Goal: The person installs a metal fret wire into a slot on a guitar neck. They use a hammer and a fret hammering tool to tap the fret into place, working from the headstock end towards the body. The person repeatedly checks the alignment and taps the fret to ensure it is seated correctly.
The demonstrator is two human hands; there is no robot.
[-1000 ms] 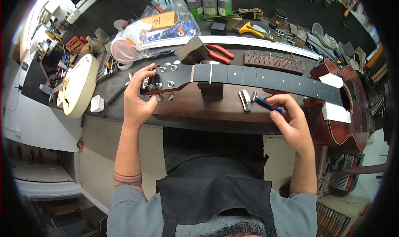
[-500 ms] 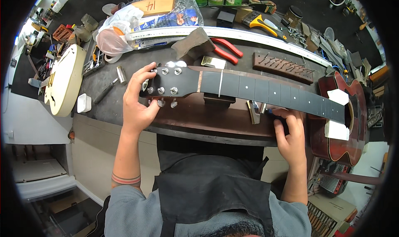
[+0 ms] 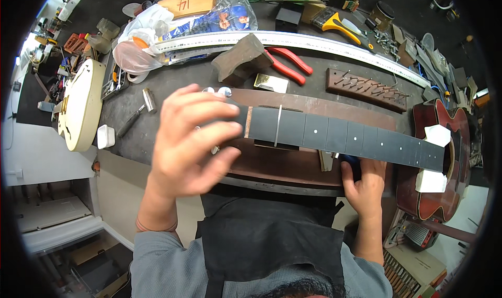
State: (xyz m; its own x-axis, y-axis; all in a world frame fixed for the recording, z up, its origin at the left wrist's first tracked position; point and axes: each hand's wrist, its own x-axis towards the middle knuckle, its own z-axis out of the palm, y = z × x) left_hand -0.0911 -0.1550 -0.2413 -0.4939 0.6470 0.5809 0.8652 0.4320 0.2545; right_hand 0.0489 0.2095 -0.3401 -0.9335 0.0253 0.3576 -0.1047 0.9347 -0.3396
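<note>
A dark red acoustic guitar [image 3: 454, 130] lies at the right, its long neck running left across the bench. Along the neck is a black fingerboard [image 3: 342, 137] with pale dots, thin cross lines and one silver fret wire [image 3: 278, 125] near the headstock end. My left hand [image 3: 196, 138] hovers over the headstock with fingers spread, holding nothing, and hides most of it; a few tuner buttons [image 3: 225, 92] show. Below the fingerboard my right hand [image 3: 366, 185] closes round a blue-handled tool [image 3: 351, 164], mostly hidden by the fingers. A small block [image 3: 327, 161] stands beside that tool's metal tip.
Behind the neck lie a shaped brown block [image 3: 240, 59], red-handled pliers [image 3: 290, 62], a wooden rack of small pins [image 3: 366, 89] and a long steel ruler [image 3: 303, 43]. At left are a hammer [image 3: 141, 111], a white cup [image 3: 105, 136] and a cream guitar body [image 3: 83, 107].
My left hand has let go of the headstock, risen and spread its fingers to the right. My right hand stays under the fingerboard with the tool. The whole view has shifted slightly.
</note>
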